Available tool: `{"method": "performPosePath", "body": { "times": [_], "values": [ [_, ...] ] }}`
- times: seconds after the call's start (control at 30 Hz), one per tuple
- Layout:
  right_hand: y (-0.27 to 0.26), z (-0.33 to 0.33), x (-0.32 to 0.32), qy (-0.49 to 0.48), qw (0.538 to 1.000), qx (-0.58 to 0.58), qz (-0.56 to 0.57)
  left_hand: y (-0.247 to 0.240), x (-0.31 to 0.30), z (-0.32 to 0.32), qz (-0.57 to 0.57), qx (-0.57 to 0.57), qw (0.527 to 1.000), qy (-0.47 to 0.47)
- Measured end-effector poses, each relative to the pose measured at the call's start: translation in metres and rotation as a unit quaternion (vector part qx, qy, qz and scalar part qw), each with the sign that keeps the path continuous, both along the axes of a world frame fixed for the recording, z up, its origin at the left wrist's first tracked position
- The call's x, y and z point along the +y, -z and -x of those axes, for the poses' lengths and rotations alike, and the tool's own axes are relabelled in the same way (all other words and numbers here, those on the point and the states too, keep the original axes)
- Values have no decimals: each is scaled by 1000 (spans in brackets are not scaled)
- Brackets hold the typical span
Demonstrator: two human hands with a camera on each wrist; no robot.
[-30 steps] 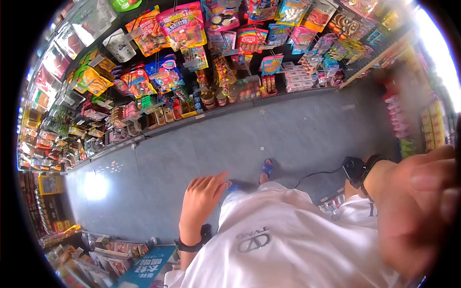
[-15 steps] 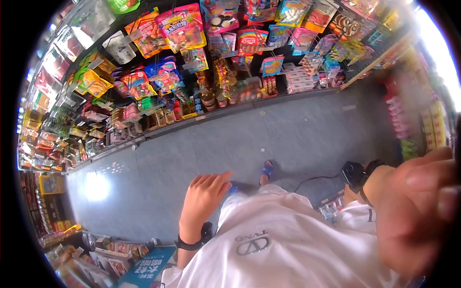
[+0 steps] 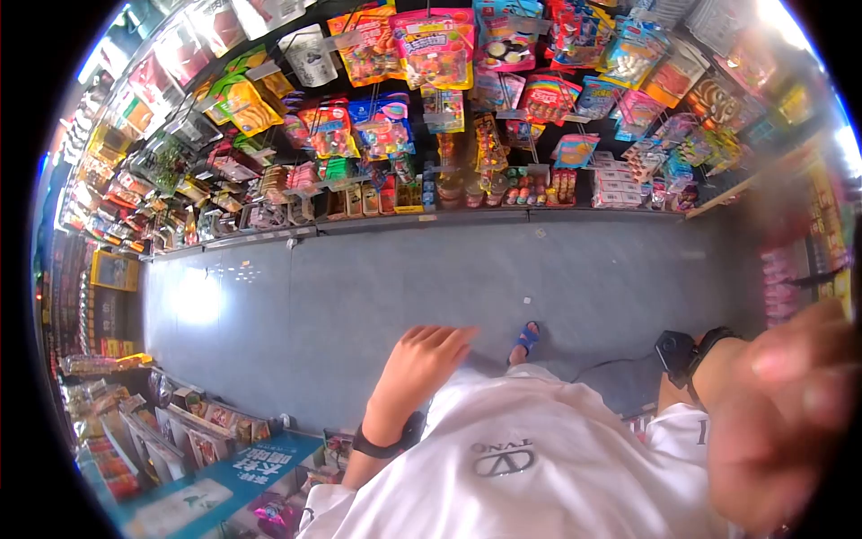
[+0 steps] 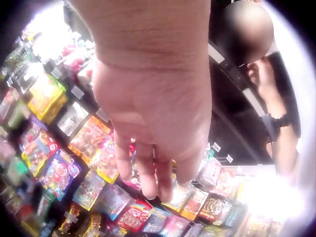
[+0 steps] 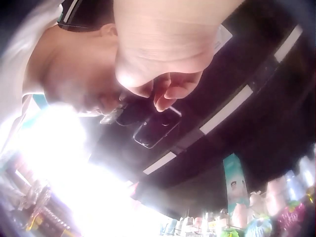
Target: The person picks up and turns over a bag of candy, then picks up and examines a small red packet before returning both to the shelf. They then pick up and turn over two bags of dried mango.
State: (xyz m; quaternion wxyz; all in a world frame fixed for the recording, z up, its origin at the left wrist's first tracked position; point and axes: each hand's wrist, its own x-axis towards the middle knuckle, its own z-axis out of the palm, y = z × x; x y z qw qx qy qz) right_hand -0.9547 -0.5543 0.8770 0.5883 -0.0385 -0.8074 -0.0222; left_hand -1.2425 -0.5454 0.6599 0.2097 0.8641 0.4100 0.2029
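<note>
My left hand (image 3: 420, 366), a black strap at its wrist, hangs in front of the white T-shirt (image 3: 566, 458). Its fingers are loosely bent and hold nothing; the left wrist view shows the same hand (image 4: 153, 113) with snack bags behind it. Raised close to the head camera, my right hand (image 3: 781, 413) is large and blurred at the right edge. In the right wrist view this hand (image 5: 168, 64) has curled fingers, with fingertips right at a dark rectangular device (image 5: 158, 127) bearing a lens. I cannot tell whether they grip it.
A long display rack holds hanging bags of sweets (image 3: 435, 54) and small boxes (image 3: 615, 184) across the grey floor (image 3: 386, 278). At lower left stands a bin of packets (image 3: 171, 431) beside a teal sign (image 3: 251, 472). A black cable (image 3: 611, 364) runs along the floor near the right.
The head view has turned left, so the rack and floor shift rightward in it. My left hand appears farther right, still loosely bent. The right hand stays raised at the right edge.
</note>
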Motion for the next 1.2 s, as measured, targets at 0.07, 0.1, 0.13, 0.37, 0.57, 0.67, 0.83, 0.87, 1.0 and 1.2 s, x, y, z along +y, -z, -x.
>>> {"method": "performPosePath", "body": {
  "times": [0.07,0.1,0.13,0.37,0.57,0.67,0.83,0.87,1.0,1.2],
  "values": [
    [-1,4,2,-5,1000,0,0,0,-3,3,0,-1,1000,-7],
    [-1,6,3,-9,1000,0,-1,0,-4,5,0,-1,1000,-10],
    [-1,8,3,-12,1000,0,-2,1,-5,7,-1,-1,1000,-12],
    [-2,20,2,-25,1000,1,-6,4,-13,18,3,-3,1000,-25],
    [0,28,0,-33,999,2,-5,5,-15,23,-1,-1,1000,-27],
    [0,32,-3,-36,999,1,-2,4,-17,25,-1,0,1000,-29],
    [0,36,-5,-38,999,2,-2,5,-21,28,-5,-4,999,-33],
    [-1,37,-6,-38,999,3,-2,6,-22,29,-6,-3,999,-33],
    [-1,40,-9,-40,999,5,-2,5,-27,31,-2,-1,999,-36],
    [-2,40,-16,-39,999,4,-5,1,-30,31,0,-4,999,-36]
  ]
}}
